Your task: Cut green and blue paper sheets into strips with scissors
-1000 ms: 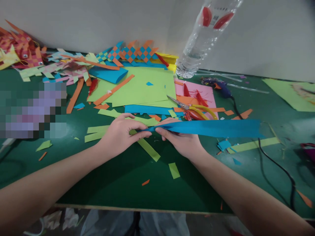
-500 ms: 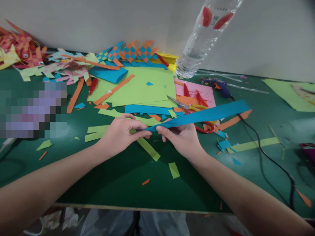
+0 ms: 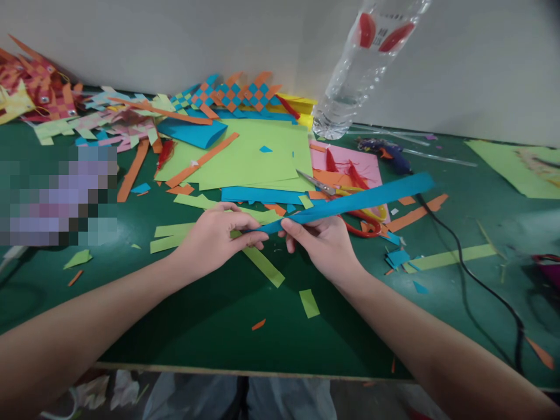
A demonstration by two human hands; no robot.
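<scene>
Centre of frame: left hand (image 3: 215, 238) and right hand (image 3: 324, 245) pinch a blue strip (image 3: 359, 202) between thumbs and fingers; its left end seems folded narrow, the longer right part not yet.

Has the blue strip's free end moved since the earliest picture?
Yes: the blue strip has swung its free end up and leftward in the view, closer to the unmoved glue gun.

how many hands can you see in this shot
2: the left hand pinches the folded part of the blue strip; the right hand holds it just beside, nearer the scissors.
</scene>
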